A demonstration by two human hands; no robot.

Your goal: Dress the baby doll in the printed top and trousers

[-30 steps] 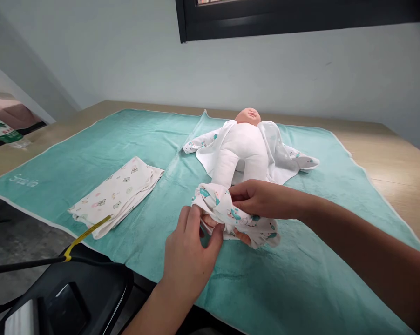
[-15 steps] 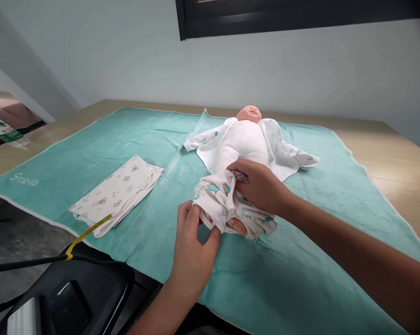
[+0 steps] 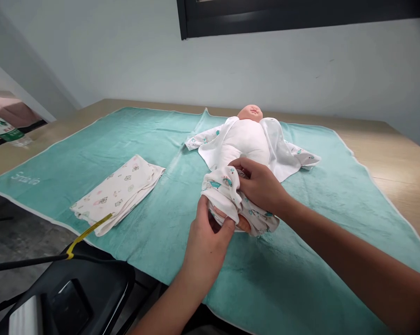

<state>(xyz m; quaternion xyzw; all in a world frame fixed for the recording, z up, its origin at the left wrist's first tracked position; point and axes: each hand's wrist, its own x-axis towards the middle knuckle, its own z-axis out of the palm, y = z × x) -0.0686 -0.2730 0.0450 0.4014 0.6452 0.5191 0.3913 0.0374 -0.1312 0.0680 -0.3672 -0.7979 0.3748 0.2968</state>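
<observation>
While the left hand point(image 3: 207, 237) at the lower centre of the frame curves round the near opening of the bunched printed garment point(image 3: 227, 182), its thumb and fingers gripping opposite edges of the cuff, the right hand point(image 3: 260, 185) just above and to its right pinches a fold of the same cloth between thumb and fingers. Within the opening shows the skin-coloured foot point(image 3: 244, 224) of the doll point(image 3: 249, 138), so the garment sits gathered around the lower legs, right of centre in the frame. To work well here, I would keep the cuff stretched wide with the left hand so no toe catches, and let the right hand ease the gathered cloth along in small, even pulls rather than one tug, which could twist the leg. It seems wise to check that each foot lies in its own leg opening; the bunching hides how they sit. Farther up the frame, the white body rests on an open jacket point(image 3: 286, 151) over the teal towel point(image 3: 154, 232), the head near the far edge of the surface point(image 3: 398, 149); firm pulling might drag all of it nearer
</observation>
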